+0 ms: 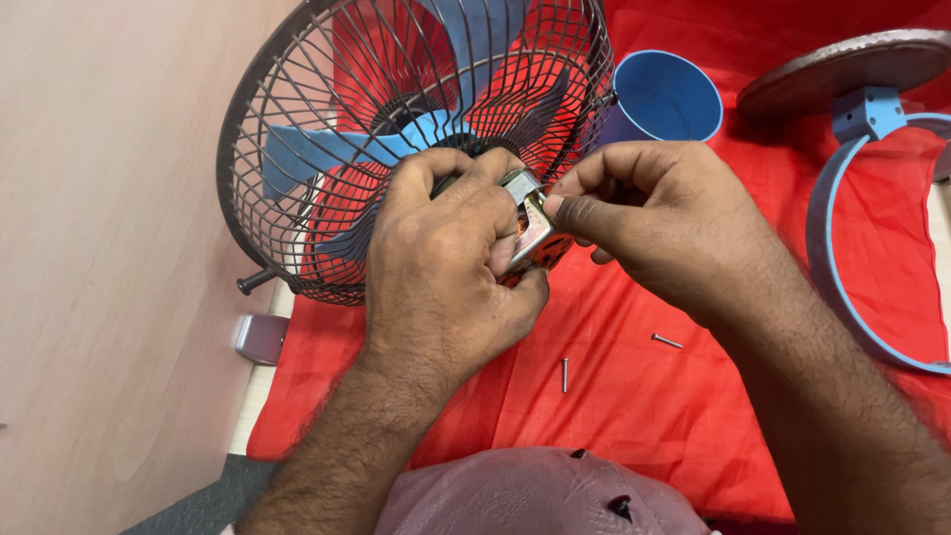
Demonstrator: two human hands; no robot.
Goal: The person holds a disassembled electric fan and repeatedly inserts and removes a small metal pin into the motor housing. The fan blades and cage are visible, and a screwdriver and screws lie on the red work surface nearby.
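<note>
**Both hands on the fan motor**

While my left hand (446, 267) wraps its fingers around the metal motor (533, 233) behind the wire fan guard (297, 149), my right hand (644, 213) pinches its top edge. Two screws (566, 374) lie on the red cloth (644, 396).

Both forearms are seen bare and hairy, with no sleeves worn. No rings are seen on the fingers (475, 173). Nails are cut short.

The left hand (446, 267) grips the metal motor block (535, 230) behind a dark wire fan cage (297, 149) with blue blades (327, 149), while the right hand (644, 213) pinches its top corner. Two loose screws (565, 374) lie apart on the red cloth (644, 396); a blue cup (666, 97) stands beyond.
</note>
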